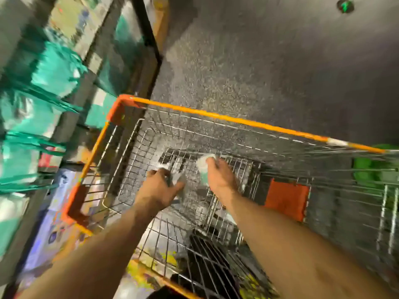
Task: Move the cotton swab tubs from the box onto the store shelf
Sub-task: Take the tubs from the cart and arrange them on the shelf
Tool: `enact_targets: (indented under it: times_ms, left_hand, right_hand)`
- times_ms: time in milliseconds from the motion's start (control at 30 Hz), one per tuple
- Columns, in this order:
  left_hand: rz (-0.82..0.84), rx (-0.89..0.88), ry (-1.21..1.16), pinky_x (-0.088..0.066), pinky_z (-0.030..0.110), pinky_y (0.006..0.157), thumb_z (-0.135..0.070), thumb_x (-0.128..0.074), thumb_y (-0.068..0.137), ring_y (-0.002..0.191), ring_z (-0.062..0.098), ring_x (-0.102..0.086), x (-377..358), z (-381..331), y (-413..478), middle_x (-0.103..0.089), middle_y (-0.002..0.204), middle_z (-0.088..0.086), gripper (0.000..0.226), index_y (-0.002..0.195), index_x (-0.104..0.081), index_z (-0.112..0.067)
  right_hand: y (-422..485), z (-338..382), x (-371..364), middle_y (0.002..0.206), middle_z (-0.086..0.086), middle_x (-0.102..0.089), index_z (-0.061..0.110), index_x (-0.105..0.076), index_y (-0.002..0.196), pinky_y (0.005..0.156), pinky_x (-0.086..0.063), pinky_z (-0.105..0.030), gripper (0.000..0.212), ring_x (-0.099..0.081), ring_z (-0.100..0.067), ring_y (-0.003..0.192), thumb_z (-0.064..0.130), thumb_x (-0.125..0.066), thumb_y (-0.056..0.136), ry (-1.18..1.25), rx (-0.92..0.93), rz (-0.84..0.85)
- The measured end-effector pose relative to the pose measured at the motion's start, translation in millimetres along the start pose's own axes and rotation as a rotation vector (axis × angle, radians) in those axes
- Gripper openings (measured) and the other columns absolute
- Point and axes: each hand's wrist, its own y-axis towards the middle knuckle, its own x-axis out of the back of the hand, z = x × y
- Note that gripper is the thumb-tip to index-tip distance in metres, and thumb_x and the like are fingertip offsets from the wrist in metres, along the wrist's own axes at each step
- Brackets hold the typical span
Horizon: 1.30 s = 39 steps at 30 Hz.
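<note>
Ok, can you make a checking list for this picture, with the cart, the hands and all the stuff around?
Surface: wire cart with an orange rim, standing on a dark speckled floor.
Job's things: pale tub with a white lid, in the right hand; a blurred pale thing in the left hand, maybe another tub. No box can be made out.
Clutter: orange flap on the cart's wall; a blurred green thing past the cart.
Hands: left hand and right hand both reach into the cart, and each grips its item.
Cables: nothing seen.
Surroundings: shelf on the left with teal packs, all blurred.
</note>
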Motion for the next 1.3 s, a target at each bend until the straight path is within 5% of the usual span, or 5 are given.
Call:
enact_targets:
  times_ms: [367, 567, 833, 1033, 1300]
  left_hand:
    - [-0.235, -0.208, -0.047, -0.045, 0.031, 0.094, -0.073, -0.054, 0.076, 0.118, 0.027, -0.061, 179, 72, -200, -0.068, 0.124, 0.007, 0.076, 0.134, -0.061, -0.024]
    - [-0.397, -0.237, -0.075, -0.04, 0.023, 0.102, -0.069, -0.058, 0.077, 0.125, 0.019, -0.058, 250, 144, -335, -0.062, 0.137, 0.002, 0.082, 0.147, -0.05, -0.027]
    - [-0.574, -0.115, -0.155, -0.042, 0.023, 0.091, -0.062, -0.065, 0.074, 0.112, 0.02, -0.06, 292, 245, -463, -0.063, 0.127, -0.001, 0.087, 0.153, -0.036, -0.04]
    - [-0.75, -0.012, -0.249, -0.044, 0.026, 0.101, -0.053, -0.065, 0.084, 0.116, 0.015, -0.057, 298, 323, -527, -0.061, 0.137, -0.004, 0.076, 0.153, -0.034, -0.042]
    - [-0.786, 0.188, -0.225, -0.041, 0.028, 0.092, -0.06, -0.063, 0.083, 0.125, 0.023, -0.055, 305, 393, -568, -0.057, 0.142, 0.001, 0.092, 0.159, -0.018, -0.037]
  right_hand:
    - [-231, 169, 1, 0.136, -0.018, -0.061, 0.013, -0.067, 0.121, 0.111, -0.038, -0.042, 0.075, -0.055, -0.034, 0.127, 0.073, -0.029, 0.097, 0.035, 0.316, 0.104]
    - [-371, 238, -23, 0.129, -0.025, -0.06, 0.008, -0.063, 0.13, 0.1, -0.041, -0.039, 0.071, -0.057, -0.034, 0.122, 0.06, -0.022, 0.105, -0.117, 0.631, 0.197]
    - [-528, 273, -87, 0.102, -0.012, -0.072, 0.013, -0.067, 0.093, 0.089, -0.057, -0.05, 0.094, -0.07, -0.036, 0.093, 0.1, -0.044, 0.066, -0.119, 0.939, 0.359]
    - [-606, 285, -137, 0.098, -0.009, -0.073, 0.022, -0.061, 0.089, 0.061, -0.059, -0.033, 0.03, -0.066, -0.013, 0.069, 0.029, -0.088, 0.078, -0.176, 1.115, 0.641]
    - [-673, 312, -204, 0.103, 0.005, -0.058, 0.022, -0.042, 0.119, 0.076, -0.048, -0.033, 0.074, -0.059, -0.018, 0.094, 0.054, -0.087, 0.069, -0.335, 1.367, 0.506]
